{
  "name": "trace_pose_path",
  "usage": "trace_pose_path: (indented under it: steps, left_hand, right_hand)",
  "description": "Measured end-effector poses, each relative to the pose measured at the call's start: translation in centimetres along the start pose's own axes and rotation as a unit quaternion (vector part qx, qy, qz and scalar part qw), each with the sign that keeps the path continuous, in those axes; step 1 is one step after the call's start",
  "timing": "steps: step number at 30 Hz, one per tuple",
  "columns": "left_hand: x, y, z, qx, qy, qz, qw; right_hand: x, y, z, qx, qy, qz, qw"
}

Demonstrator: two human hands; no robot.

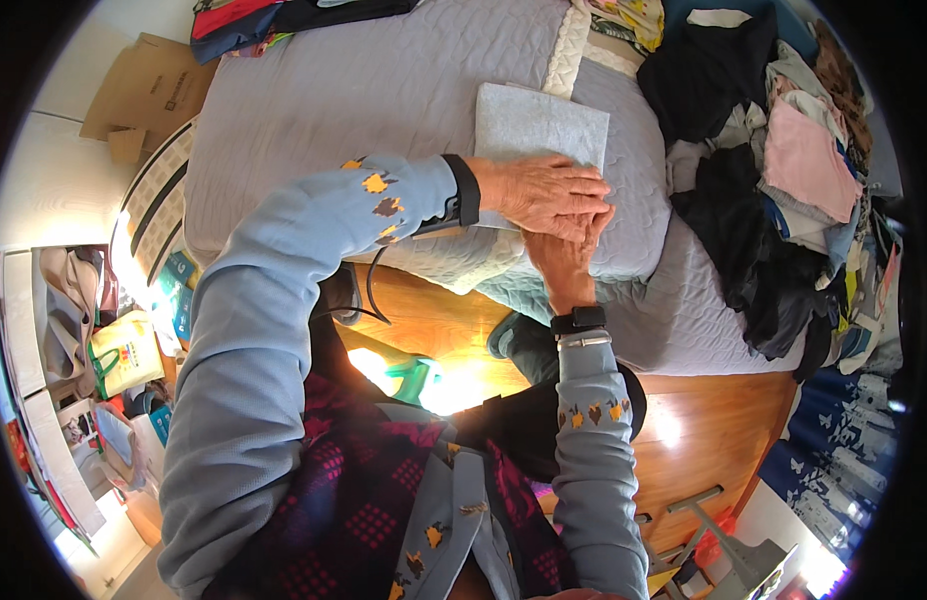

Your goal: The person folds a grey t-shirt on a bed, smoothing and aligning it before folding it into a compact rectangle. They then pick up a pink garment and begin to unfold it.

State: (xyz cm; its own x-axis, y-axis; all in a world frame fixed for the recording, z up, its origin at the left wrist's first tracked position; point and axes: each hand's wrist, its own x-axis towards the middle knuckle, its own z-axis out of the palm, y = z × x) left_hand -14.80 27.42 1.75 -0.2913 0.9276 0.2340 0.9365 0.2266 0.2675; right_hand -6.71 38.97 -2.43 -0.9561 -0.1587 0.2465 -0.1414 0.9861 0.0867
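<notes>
A folded light grey cloth (542,120) lies as a neat rectangle near the edge of a bed covered with a grey quilted bedspread (358,97). My left hand (542,193) rests flat, palm down, across the cloth's near edge. Beneath its fingers is my right hand (565,255), which comes up from below, so the two hands overlap at the cloth's near right corner. The left hand covers most of the right fingers, and whether they pinch any fabric is hidden.
Loose dark clothes (733,217) and a pink garment (808,161) heap up on the right. Folded clothes (238,30) sit at the bed's far left corner. A flattened cardboard box (148,97) leans at left. A dark cable (371,289) hangs near the bed edge above the wooden floor (411,300).
</notes>
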Motion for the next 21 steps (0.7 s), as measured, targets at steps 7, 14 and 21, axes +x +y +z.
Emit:
trace_pose_path:
  steps: [7,14,21]
  left_hand:
    - [2.7,-7.7,-0.3,0.068,-0.127,-0.022,0.989]
    - [2.4,-14.1,-1.7,0.160,-0.091,-0.149,0.972]
    - [1.2,-7.5,-3.7,0.192,0.063,-0.245,0.948]
  right_hand:
    - [1.5,-0.8,-2.2,0.071,-0.001,0.072,0.995]
    - [1.6,-0.7,-2.5,0.078,0.003,0.067,0.995]
    - [1.1,-0.5,-1.0,0.080,0.037,0.057,0.995]
